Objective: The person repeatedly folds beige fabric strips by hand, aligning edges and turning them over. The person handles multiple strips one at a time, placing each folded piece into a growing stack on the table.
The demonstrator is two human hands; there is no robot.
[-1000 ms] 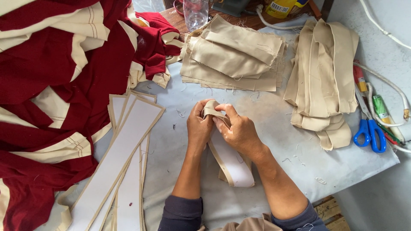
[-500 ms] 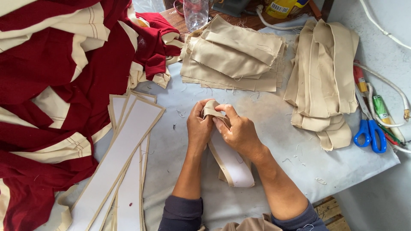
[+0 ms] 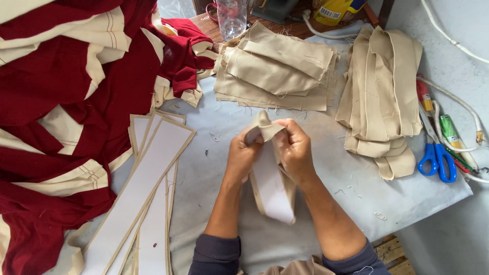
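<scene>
the red and cream garments (image 3: 66,102) fill the left of the frame, heaped over the grey table (image 3: 407,203). just right of them, at lower left, long white-faced strips (image 3: 147,188) lie fanned out, running from mid-frame down to the bottom edge. at top centre sits a stack of beige cut pieces (image 3: 275,69), and at the upper right a pile of beige bands (image 3: 382,97), with blue-handled scissors (image 3: 437,160) just beside it at the right edge.

in the middle, your left hand (image 3: 242,155) and right hand (image 3: 295,150) both pinch the top end of the beige strip (image 3: 272,188), fingers closed narrow on the folded fabric there. judging by that grip, you are turning the end over; keep both thumbs close to the fold so the edge stays even, and let the loose part lie flat on the table.

the strip's long axis runs from your fingers at centre frame down towards the bottom, tilted slightly right, white side facing up.
</scene>
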